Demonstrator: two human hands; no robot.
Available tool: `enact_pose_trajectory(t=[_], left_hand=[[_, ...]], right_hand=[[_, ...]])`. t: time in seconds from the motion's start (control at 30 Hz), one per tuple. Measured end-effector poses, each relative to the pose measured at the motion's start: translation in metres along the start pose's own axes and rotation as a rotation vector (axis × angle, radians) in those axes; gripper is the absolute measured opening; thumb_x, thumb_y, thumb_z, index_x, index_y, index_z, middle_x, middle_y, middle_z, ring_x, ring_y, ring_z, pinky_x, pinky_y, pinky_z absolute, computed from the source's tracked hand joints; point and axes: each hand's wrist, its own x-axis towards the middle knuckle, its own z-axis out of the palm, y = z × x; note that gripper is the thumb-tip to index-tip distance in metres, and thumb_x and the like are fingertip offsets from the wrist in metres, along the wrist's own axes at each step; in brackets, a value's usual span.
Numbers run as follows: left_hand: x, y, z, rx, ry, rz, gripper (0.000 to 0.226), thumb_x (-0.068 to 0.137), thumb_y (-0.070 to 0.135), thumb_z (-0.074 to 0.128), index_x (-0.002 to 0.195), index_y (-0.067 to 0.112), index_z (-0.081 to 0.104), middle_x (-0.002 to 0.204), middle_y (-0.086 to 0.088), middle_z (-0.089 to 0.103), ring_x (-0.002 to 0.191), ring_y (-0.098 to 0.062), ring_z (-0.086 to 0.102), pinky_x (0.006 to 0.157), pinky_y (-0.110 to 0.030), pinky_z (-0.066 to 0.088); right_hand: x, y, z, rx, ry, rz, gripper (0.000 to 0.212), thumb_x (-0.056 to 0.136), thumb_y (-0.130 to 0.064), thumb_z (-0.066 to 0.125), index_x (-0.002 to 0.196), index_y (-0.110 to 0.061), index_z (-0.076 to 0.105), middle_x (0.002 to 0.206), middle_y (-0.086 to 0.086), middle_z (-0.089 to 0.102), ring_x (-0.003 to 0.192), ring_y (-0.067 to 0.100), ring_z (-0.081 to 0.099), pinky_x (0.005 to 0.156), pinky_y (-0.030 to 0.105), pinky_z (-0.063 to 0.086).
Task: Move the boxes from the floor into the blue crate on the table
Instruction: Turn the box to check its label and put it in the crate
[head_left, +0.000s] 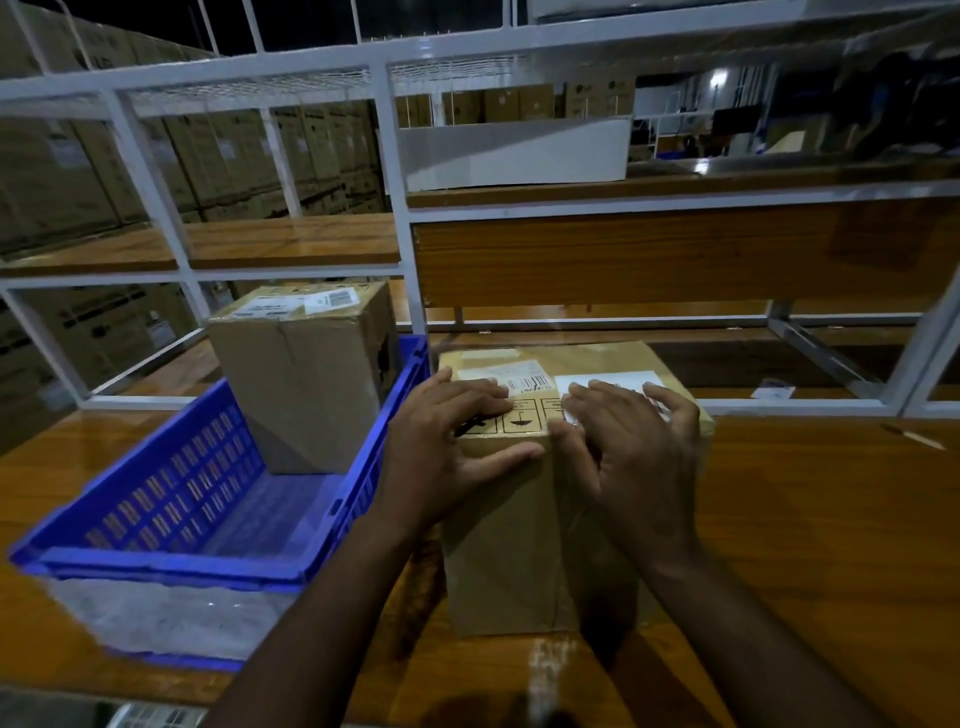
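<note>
A blue slotted crate (171, 564) sits on the left of the wooden table (810, 530). One brown cardboard box (301, 384) with labels on top stands inside it at the far end. A second, taped cardboard box (498, 545) stands on the table just right of the crate, close to its wall. Both hands lie on this box's top near the front edge. My left hand (447, 447) has its fingers stretched over the printed symbols and its thumb on the front face. My right hand (639, 457) rests its fingertips on a white label, fingers slightly bent.
A white metal rack frame (400, 218) with wooden shelves rises right behind the table. A long white box (514, 153) lies on an upper shelf. Stacks of large cartons (78, 171) fill the dark background at left. A small paper slip (774, 388) lies at far right.
</note>
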Motion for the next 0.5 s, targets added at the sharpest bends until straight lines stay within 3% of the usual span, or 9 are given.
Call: enact_pose_trajectory(t=[0.13,0.27,0.37,0.5], left_hand=[[-0.002,0.000,0.005,-0.059,0.056,-0.008,0.054,0.078,0.060,0.078,0.112,0.019,0.073,0.121,0.007,0.071,0.122,-0.003,0.060,0.111,-0.048,0.044],[-0.018,0.001,0.009,-0.298,0.136,-0.164,0.075,0.086,0.068,0.060,0.143,0.021,0.050,0.149,0.005,0.048,0.137,-0.008,0.046,0.105,-0.029,0.049],[-0.048,-0.002,0.022,-0.492,0.204,-0.452,0.079,0.089,0.078,0.038,0.155,0.035,0.030,0.157,0.012,0.037,0.139,-0.007,0.044,0.103,-0.031,0.046],[-0.107,-0.030,0.065,-0.648,0.251,-1.014,0.085,0.082,0.091,0.031,0.150,0.040,0.038,0.154,0.009,0.044,0.136,-0.011,0.048,0.111,-0.047,0.040]], right_hand=[[0.000,0.002,0.004,-0.002,-0.005,-0.006,0.051,0.101,-0.057,0.039,0.114,-0.020,0.071,0.121,-0.003,0.071,0.122,0.015,0.060,0.105,0.047,0.033],[-0.002,0.009,-0.003,-0.117,-0.123,-0.058,0.066,0.092,-0.072,0.043,0.128,-0.021,0.063,0.135,-0.002,0.063,0.130,0.016,0.053,0.105,0.046,0.034],[0.004,0.015,-0.007,-0.149,-0.162,-0.052,0.072,0.087,-0.077,0.044,0.131,-0.023,0.061,0.137,-0.002,0.061,0.130,0.016,0.053,0.102,0.043,0.034],[0.016,0.020,-0.013,-0.150,-0.149,0.042,0.068,0.088,-0.076,0.044,0.130,-0.025,0.061,0.135,-0.004,0.062,0.127,0.015,0.053,0.098,0.042,0.034]])
